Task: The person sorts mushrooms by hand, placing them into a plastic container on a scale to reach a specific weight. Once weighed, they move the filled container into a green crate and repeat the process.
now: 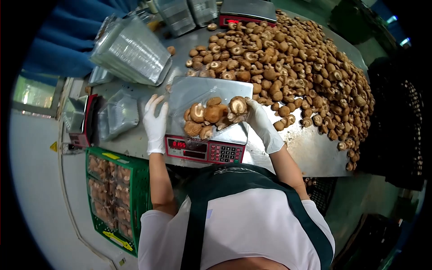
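On the metal plate of a red-framed digital scale (pixel 207 84) lies a clear plastic tray (pixel 180 114) with several brown shiitake mushrooms (pixel 214 113) in it. My gloved right hand (pixel 261 120) is at the tray's right side, its fingers closed around a shiitake mushroom (pixel 238 106) whose pale underside faces up. To the left of the tray my gloved left hand (pixel 155 122) has its fingers spread and holds nothing. Red digits glow on the scale's display (pixel 178 145).
A large heap of shiitake mushrooms (pixel 297 67) covers the table's right side. Stacked clear trays (pixel 135 49) stand at the upper left, with a loose tray (pixel 119 114) below. A green crate (pixel 140 184) of packed mushrooms is lower left. Another scale (pixel 247 10) sits behind.
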### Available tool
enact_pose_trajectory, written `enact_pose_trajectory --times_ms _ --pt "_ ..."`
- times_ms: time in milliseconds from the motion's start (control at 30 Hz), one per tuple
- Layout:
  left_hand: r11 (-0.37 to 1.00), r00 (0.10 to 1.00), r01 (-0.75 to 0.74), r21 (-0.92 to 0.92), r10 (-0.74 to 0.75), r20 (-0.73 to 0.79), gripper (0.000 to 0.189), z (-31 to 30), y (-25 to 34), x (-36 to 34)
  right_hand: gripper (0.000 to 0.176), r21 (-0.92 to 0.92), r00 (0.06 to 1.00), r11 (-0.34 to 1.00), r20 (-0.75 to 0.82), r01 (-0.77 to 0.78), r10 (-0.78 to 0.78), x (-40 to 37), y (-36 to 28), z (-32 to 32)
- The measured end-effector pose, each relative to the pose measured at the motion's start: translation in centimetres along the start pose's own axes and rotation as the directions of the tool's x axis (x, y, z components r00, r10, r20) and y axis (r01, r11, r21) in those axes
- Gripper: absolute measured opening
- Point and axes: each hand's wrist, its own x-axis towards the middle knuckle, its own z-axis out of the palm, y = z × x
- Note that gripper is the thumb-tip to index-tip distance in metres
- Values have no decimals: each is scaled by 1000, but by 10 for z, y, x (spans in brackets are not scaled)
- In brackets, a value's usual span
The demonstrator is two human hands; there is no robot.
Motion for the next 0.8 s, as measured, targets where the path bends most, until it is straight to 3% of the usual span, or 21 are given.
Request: enact_pose_trajectory --times_ms 33,100,167,200,233,267,300,400,467,567,667,800 --pt "1000 1000 8 -14 -8 4 25 0 -1 -1 41 -31 999 999 49 -6 8 4 5 -14" --pt "1000 1000 -28 8 28 7 25 6 3 -4 42 -321 982 939 -97 121 -160 -7 9 -31" --pt "995 995 -84 53 81 50 30 14 16 -9 39 -709 901 681 -157 182 -404 -12 16 -60" --pt "994 993 -101 28 99 66 30 19 25 -13 40 -809 844 583 -263 70 -467 -27 3 -50" --pt "983 980 -173 58 166 114 33 25 34 -17 43 -923 791 381 -277 -61 -546 -29 6 -63" --pt "966 960 -243 88 227 161 35 31 43 -23 46 -963 740 166 -269 -212 -616 -29 12 -78" --pt "962 940 -269 57 249 232 40 36 49 -27 50 -970 743 137 -242 -201 -624 -33 13 -90" --pt "870 817 -491 49 440 374 52 55 57 -42 47 -945 840 -198 -120 -260 -529 -34 38 -133" --pt "748 767 -597 289 427 479 59 65 63 -55 43 -954 848 -167 -131 -248 -514 -30 37 -139" --pt "767 756 -589 253 413 507 61 61 61 -55 32 -978 821 17 -184 -208 -540 -18 19 -135" --pt "782 747 -585 215 417 517 59 58 65 -53 25 -992 700 -21 -71 -122 -710 10 -7 -135" --pt "794 756 -569 211 405 514 59 58 66 -51 31 -983 696 88 -174 -159 -697 47 -39 -128"
